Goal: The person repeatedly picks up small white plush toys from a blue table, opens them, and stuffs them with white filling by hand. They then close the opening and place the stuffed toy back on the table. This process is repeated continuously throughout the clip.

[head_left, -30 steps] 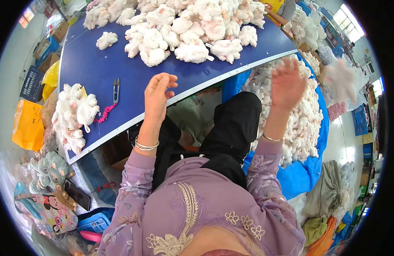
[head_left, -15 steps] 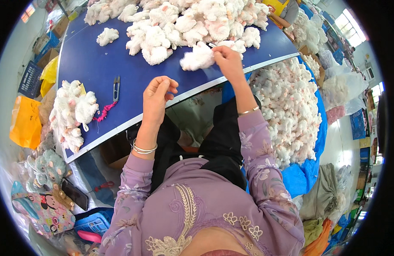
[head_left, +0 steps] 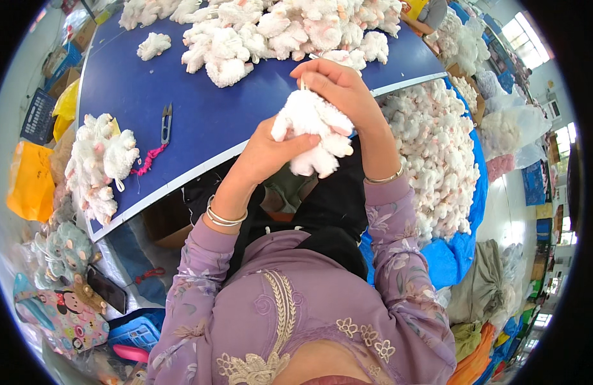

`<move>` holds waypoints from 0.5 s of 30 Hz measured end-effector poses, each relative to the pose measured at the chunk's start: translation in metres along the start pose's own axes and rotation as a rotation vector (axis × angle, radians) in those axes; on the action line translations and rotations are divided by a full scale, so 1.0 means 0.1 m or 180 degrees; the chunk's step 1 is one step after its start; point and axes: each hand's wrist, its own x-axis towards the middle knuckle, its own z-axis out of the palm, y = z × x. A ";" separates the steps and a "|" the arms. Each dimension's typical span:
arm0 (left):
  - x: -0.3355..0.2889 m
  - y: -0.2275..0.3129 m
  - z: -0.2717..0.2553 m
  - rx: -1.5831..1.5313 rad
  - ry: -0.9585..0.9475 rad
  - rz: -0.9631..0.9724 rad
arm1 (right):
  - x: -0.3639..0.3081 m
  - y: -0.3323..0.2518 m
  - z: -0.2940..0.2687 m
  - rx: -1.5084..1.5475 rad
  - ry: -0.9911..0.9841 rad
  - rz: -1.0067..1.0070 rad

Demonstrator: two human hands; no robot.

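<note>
A small white plush toy (head_left: 312, 131) with pale pink patches is held in front of me, just off the table's near edge. My left hand (head_left: 271, 151) grips it from the left, thumb pressed across its front. At its top right, my right hand (head_left: 341, 86) curls over the toy, fingers closed around a slim pale stick-like thing (head_left: 303, 83) whose tip points at the toy. What kind of thing that is cannot be made out. Beyond my hands lies a large heap of similar white plush toys (head_left: 271, 35) on the blue table (head_left: 200, 102).
Thread snips (head_left: 166, 123) with a pink cord (head_left: 149, 159) lie at left beside a smaller pile of plush toys (head_left: 101, 163). One plush toy (head_left: 154, 45) sits apart. A big blue-lined sack of plush toys (head_left: 431, 154) stands at right. Another person's arm (head_left: 421, 24) shows at far right.
My right hand has brought one plush toy from near the heap back toward me. My left hand, before without anything, has taken hold of it.
</note>
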 end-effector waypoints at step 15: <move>0.08 -0.28 -0.13 -0.0851 0.1437 0.0312 | -0.34 0.26 -0.02 0.0243 0.0265 0.0008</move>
